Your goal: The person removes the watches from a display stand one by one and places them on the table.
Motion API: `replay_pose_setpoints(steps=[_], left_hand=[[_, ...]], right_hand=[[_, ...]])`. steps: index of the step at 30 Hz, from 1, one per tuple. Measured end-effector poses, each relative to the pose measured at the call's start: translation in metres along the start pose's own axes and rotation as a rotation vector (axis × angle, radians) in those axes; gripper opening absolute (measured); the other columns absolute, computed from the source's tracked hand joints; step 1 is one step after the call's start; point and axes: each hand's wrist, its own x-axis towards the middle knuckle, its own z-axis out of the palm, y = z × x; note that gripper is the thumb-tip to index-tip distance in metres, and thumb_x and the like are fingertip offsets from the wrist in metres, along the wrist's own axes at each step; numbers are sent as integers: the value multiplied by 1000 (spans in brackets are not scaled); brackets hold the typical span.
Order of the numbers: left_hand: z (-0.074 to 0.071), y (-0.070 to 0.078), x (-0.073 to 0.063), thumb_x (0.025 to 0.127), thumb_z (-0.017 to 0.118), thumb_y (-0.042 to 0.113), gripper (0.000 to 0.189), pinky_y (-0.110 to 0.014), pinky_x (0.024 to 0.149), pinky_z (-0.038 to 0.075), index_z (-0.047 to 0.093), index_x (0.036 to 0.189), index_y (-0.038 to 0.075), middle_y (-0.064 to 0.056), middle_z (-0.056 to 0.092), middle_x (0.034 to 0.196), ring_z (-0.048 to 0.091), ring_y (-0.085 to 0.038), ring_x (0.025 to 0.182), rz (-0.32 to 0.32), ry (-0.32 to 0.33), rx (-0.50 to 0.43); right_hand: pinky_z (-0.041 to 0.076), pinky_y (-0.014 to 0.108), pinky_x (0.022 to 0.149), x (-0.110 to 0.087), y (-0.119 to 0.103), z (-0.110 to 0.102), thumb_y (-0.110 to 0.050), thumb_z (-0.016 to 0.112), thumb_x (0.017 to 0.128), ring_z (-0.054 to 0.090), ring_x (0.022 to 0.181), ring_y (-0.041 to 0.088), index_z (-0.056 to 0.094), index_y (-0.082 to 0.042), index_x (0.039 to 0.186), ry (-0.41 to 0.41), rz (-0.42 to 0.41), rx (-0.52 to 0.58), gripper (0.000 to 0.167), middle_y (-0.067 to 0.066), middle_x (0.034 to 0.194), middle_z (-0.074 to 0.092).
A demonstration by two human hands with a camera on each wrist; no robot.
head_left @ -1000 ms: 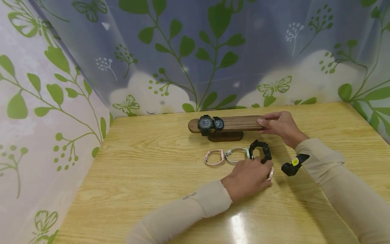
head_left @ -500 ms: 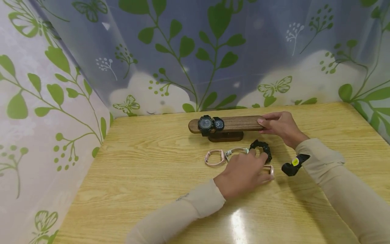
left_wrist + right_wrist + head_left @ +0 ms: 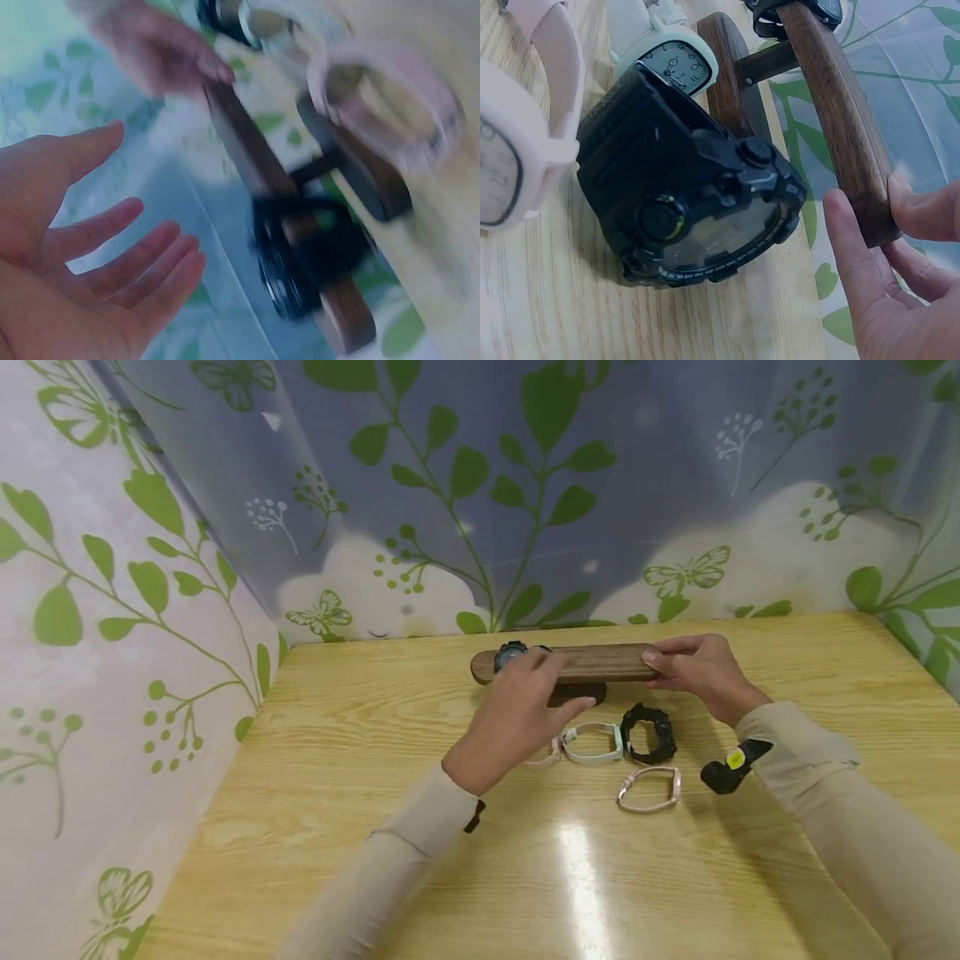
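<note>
My right hand (image 3: pixel 705 675) pinches the right end of a wooden watch stand (image 3: pixel 611 663) between thumb and fingers. My left hand (image 3: pixel 513 718) hovers in front of the stand's left part, thumb spread and fingers loosely bent, with nothing in it. Two black watches sit around the bar at that end; the bulky one (image 3: pixel 281 259) shows in the left wrist view, while the left hand mostly covers the smaller one in the head view. In front of the base stand a mint watch (image 3: pixel 617 743), a chunky black watch (image 3: pixel 667 180) and a pale pink watch (image 3: pixel 676 787).
Another pink watch (image 3: pixel 424 86) stands left of the mint one, partly behind the left hand in the head view. All rest on a wood-grain table (image 3: pixel 337 735). A leaf-patterned curtain (image 3: pixel 420 518) hangs behind the table's back edge.
My left hand has left the front pink watch and the black watch on the table, moving up and left to the stand's watches. The right hand keeps its hold.
</note>
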Motion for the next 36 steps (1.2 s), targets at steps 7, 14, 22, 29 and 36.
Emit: replay_pose_setpoints(steps=[7,14,22,29,36], left_hand=[[-15,-48,-1,88,75,52,83,-47,111,43,44,152,9,-13,49,148,46,-33,135,-231,-125,-42],[-10,-87,-5,79,84,53,107,-51,117,35,30,159,8,-15,36,159,37,-36,144,-328,-236,-112],[-3,-103,-6,79,87,46,107,-51,118,34,29,159,6,-16,35,160,35,-36,145,-369,-325,-199],[4,-109,-5,81,87,38,99,-50,118,34,33,158,8,-13,37,159,35,-33,145,-405,-349,-265],[10,-113,-2,86,84,34,88,-48,117,37,37,157,10,-10,42,157,40,-31,143,-426,-356,-295]], right_hand=[[57,37,95,0,2,0,-19,62,103,71,88,6,40,15,145,0,3,11,58,25,138,46],[57,36,94,-3,3,0,-18,62,103,70,89,5,38,16,145,-9,-6,30,59,25,137,45],[57,35,95,-4,6,-2,-19,62,103,70,89,4,36,16,146,-7,-10,36,61,25,140,43],[57,37,95,-1,5,-1,-18,61,103,70,89,4,38,16,145,-4,-5,32,59,23,138,45],[57,36,95,1,3,-1,-18,62,103,71,89,6,40,16,144,-3,-6,27,57,21,134,47]])
